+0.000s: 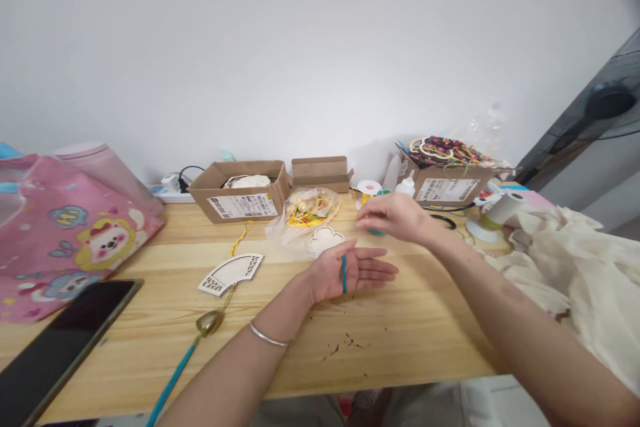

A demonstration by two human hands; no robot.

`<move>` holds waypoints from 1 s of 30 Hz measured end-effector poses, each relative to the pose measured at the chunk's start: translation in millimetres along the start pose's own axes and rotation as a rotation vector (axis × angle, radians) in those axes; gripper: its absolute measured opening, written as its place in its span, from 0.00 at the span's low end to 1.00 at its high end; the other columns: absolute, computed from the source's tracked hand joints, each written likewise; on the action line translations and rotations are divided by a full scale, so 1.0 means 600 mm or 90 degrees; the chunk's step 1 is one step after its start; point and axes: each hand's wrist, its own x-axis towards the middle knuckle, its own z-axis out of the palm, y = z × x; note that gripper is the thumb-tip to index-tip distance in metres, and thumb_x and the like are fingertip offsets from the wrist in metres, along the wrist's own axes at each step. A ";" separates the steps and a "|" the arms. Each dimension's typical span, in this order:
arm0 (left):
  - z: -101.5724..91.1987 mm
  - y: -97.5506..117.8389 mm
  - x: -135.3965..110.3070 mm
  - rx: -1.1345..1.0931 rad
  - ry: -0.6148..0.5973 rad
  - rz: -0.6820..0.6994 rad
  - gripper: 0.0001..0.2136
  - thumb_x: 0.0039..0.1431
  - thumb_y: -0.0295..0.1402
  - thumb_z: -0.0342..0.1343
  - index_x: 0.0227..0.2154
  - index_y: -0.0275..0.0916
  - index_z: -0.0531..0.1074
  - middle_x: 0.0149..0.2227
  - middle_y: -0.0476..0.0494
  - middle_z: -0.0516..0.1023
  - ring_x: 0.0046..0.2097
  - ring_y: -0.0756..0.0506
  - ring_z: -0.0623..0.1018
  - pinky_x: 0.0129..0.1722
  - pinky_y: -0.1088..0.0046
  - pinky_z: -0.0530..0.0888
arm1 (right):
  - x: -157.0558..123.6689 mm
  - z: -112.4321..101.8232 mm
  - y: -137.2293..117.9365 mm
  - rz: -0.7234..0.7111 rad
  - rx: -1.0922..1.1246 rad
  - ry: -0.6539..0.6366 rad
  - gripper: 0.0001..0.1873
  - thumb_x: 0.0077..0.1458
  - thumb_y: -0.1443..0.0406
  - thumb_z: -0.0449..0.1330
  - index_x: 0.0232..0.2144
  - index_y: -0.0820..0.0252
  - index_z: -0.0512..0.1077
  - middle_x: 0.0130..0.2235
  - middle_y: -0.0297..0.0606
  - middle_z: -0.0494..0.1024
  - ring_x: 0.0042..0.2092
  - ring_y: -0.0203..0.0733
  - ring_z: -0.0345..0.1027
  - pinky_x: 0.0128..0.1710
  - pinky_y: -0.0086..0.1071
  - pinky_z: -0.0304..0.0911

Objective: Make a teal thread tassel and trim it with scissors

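Note:
My left hand is palm up over the table, its fingers stretched out and a teal strand lying across the palm. To its upper right, my right hand is closed in a pinch; what the fingertips hold, if anything, does not show. Just behind the right hand sits a teal spool, mostly hidden. A cloud-shaped wooden piece lies behind my left hand. On the left, a fan-shaped wooden piece has a yellow cord above and a gold bell-like cap with a teal tassel below.
Behind are a cardboard box, a clear bag of yellow cords, a white bottle and a filled box. A phone and pink bag lie left. Cream cloth covers the right.

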 end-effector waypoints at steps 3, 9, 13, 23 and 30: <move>0.001 0.006 -0.004 -0.023 0.017 0.041 0.25 0.58 0.42 0.35 0.48 0.28 0.64 0.45 0.29 0.71 0.47 0.40 0.71 0.52 0.62 0.55 | 0.043 -0.061 0.012 0.052 -0.100 -0.022 0.09 0.48 0.59 0.57 0.27 0.57 0.75 0.22 0.31 0.74 0.22 0.29 0.61 0.21 0.24 0.49; -0.001 0.010 -0.009 -0.081 0.008 0.085 0.26 0.58 0.43 0.35 0.48 0.25 0.63 0.44 0.27 0.72 0.47 0.40 0.72 0.52 0.62 0.56 | 0.134 -0.155 0.055 0.134 -0.145 0.019 0.16 0.46 0.57 0.57 0.24 0.66 0.76 0.16 0.29 0.67 0.18 0.23 0.53 0.18 0.23 0.45; -0.006 0.013 -0.009 -0.109 0.012 0.109 0.26 0.58 0.41 0.35 0.48 0.23 0.62 0.45 0.26 0.71 0.48 0.39 0.71 0.51 0.61 0.56 | 0.175 -0.234 0.033 0.180 -0.247 0.026 0.32 0.45 0.51 0.46 0.28 0.78 0.75 0.18 0.32 0.68 0.22 0.20 0.58 0.19 0.24 0.41; 0.013 0.006 -0.023 -0.044 -0.206 -0.066 0.27 0.56 0.43 0.34 0.50 0.26 0.61 0.46 0.29 0.70 0.50 0.38 0.69 0.53 0.59 0.52 | 0.174 -0.389 0.006 0.291 -0.417 -0.024 0.40 0.37 0.51 0.33 0.25 0.77 0.74 0.27 0.35 0.74 0.35 0.36 0.65 0.23 0.35 0.47; 0.025 0.002 -0.029 -0.001 -0.349 -0.151 0.30 0.52 0.45 0.38 0.53 0.29 0.59 0.48 0.31 0.68 0.52 0.37 0.67 0.53 0.58 0.50 | 0.089 -0.241 0.013 0.189 -0.359 0.437 0.19 0.49 0.57 0.52 0.23 0.68 0.74 0.32 0.44 0.75 0.37 0.35 0.67 0.35 0.31 0.58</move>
